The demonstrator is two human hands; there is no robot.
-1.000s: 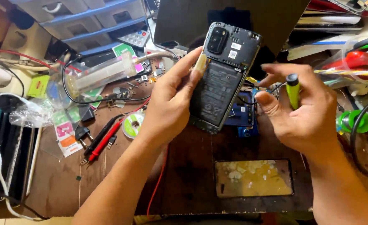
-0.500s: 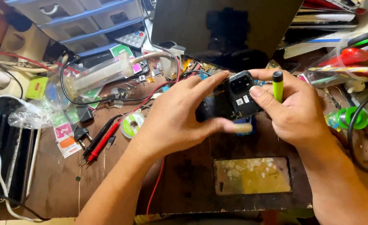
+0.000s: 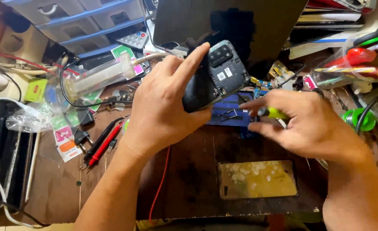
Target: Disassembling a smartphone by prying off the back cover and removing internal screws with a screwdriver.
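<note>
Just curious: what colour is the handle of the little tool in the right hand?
Yellow-green screwdriver handle, clearest in the head view.

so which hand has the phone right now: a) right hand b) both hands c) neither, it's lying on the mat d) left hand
d: the left hand alone grips the dark phone above the desk, while the right hand holds a yellow-green handled tool apart from it.

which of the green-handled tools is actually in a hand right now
The yellow-green-handled screwdriver, pinched in the right hand beside the phone. The other green-handled tool sits in the clear container at the far right, untouched.
</note>
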